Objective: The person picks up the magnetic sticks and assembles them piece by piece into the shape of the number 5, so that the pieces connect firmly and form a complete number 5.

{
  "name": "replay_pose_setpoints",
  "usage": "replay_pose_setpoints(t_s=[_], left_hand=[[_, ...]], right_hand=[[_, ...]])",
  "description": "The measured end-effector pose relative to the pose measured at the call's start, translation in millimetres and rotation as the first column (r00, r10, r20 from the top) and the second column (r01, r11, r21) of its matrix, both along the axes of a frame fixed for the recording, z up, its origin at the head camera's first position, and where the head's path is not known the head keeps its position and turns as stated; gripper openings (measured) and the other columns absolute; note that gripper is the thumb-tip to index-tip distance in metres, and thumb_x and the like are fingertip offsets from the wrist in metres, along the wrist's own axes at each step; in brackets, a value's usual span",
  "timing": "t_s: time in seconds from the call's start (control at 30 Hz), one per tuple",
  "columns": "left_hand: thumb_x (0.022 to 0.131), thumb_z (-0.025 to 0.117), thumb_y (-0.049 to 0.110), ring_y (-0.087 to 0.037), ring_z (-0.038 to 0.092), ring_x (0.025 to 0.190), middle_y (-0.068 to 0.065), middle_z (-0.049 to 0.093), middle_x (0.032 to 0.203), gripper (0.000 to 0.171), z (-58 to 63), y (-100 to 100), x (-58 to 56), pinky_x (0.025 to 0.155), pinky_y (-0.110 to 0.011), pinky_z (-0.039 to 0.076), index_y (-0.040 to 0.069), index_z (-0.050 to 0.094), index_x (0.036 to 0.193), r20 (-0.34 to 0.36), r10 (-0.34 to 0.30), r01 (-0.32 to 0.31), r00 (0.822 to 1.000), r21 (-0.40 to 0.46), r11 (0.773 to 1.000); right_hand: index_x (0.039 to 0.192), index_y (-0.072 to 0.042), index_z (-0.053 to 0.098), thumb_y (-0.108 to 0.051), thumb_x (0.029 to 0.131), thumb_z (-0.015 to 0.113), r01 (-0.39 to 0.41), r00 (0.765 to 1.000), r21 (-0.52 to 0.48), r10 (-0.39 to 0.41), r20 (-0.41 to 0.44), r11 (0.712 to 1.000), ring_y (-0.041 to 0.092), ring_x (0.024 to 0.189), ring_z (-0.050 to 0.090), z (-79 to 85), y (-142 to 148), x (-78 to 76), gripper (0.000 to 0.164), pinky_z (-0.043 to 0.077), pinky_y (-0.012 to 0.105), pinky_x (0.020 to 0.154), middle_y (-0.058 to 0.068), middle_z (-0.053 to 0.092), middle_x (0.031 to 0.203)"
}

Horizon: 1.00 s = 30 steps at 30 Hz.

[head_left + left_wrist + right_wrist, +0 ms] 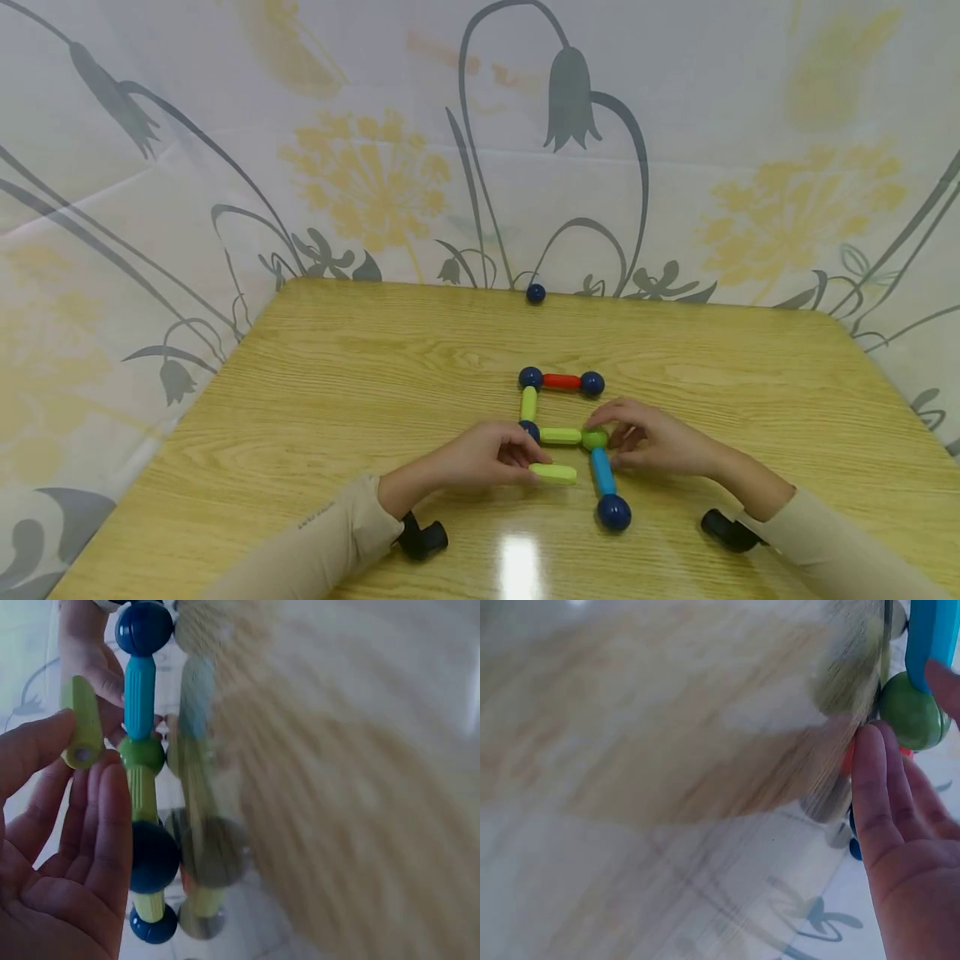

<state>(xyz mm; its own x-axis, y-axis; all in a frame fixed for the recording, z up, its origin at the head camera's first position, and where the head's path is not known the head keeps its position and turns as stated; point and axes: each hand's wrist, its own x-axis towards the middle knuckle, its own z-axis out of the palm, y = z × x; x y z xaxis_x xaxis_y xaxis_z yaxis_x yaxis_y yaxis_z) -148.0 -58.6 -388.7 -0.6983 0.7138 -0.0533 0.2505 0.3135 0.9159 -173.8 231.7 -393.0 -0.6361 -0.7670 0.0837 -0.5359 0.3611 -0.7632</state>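
My left hand (487, 454) pinches a light green magnetic stick (557, 474) between thumb and fingers, just above the table; its round end faces the camera in the left wrist view. My right hand (660, 442) holds the green ball (913, 711) between thumb and fingers, where a blue stick (603, 472) joins it. A dark blue ball (614, 512) caps that stick's near end. From the green ball, another light green stick (560, 436) runs left to a dark blue ball (529, 430), partly hidden by my left hand.
Beyond it, a light green stick (528, 404) leads to a dark blue ball (530, 378). A red stick (561, 382) links that to another dark blue ball (592, 383). One loose dark blue ball (536, 293) lies at the wooden table's (360, 350) back edge, before a flowered cloth (510, 167).
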Motion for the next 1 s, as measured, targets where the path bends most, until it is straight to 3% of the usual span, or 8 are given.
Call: replay_pose_setpoints(t_s=[0.2, 0.5, 0.67, 0.87, 1.0], left_hand=[[0.083, 0.071, 0.007, -0.004, 0.059, 0.076, 0.0, 0.064, 0.088, 0.016, -1.1, 7, 5.6, 0.069, -0.019, 0.05, 0.007, 0.071, 0.099, 0.03, -0.041, 0.041, 0.999, -0.029, 0.999], [0.082, 0.071, 0.005, 0.001, 0.057, 0.074, 0.01, 0.062, 0.083, 0.017, -4.4, 14, 5.8, 0.07, -0.016, 0.049, 0.005, 0.07, 0.099, 0.011, -0.103, 0.104, 0.995, -0.09, 0.991], [0.082, 0.071, 0.005, 0.001, 0.057, 0.073, 0.009, 0.063, 0.083, 0.016, -3.9, 15, 6.0, 0.069, -0.016, 0.049, 0.004, 0.069, 0.097, 0.01, -0.121, 0.121, 0.993, -0.116, 0.986], [0.083, 0.071, 0.006, 0.002, 0.056, 0.073, 0.005, 0.064, 0.084, 0.014, -4.2, 18, 5.8, 0.069, -0.015, 0.048, 0.006, 0.068, 0.096, -0.005, -0.143, 0.14, 0.99, -0.148, 0.979], [0.083, 0.071, 0.006, 0.001, 0.056, 0.071, 0.006, 0.063, 0.083, 0.014, -3.8, 18, 5.8, 0.067, -0.016, 0.048, 0.006, 0.068, 0.096, 0.007, -0.145, 0.144, 0.989, -0.145, 0.979]], right_hand=[[0.119, -0.006, 0.059, -0.018, 0.087, 0.068, -0.052, 0.999, 0.007, 0.052, 0.008, 0.999, 0.023, 0.096, 0.057, -0.8, 0, 3.7, 0.035, 0.051, 0.033, 0.079, 0.025, 0.042, 0.126], [0.114, -0.005, 0.06, -0.018, 0.086, 0.069, -0.05, 0.999, -0.016, 0.05, 0.002, 0.999, 0.018, 0.095, 0.058, 0.3, -3, 3.8, 0.032, 0.052, 0.033, 0.078, 0.02, 0.049, 0.119], [0.114, -0.005, 0.061, -0.016, 0.087, 0.068, -0.057, 0.998, -0.003, 0.057, -0.011, 0.998, 0.018, 0.095, 0.057, 1.6, -3, 3.7, 0.03, 0.052, 0.032, 0.079, 0.021, 0.047, 0.121], [0.112, -0.011, 0.066, -0.021, 0.089, 0.065, -0.074, 0.997, 0.069, 0.076, -0.03, 0.995, 0.025, 0.109, 0.051, 4.1, -3, 5.3, 0.025, 0.048, 0.032, 0.088, 0.02, 0.042, 0.128], [0.107, -0.013, 0.068, -0.022, 0.089, 0.065, -0.064, 0.996, 0.074, 0.068, -0.055, 0.995, 0.023, 0.106, 0.053, 2.6, -4, 4.8, 0.02, 0.049, 0.033, 0.086, 0.019, 0.044, 0.126]])
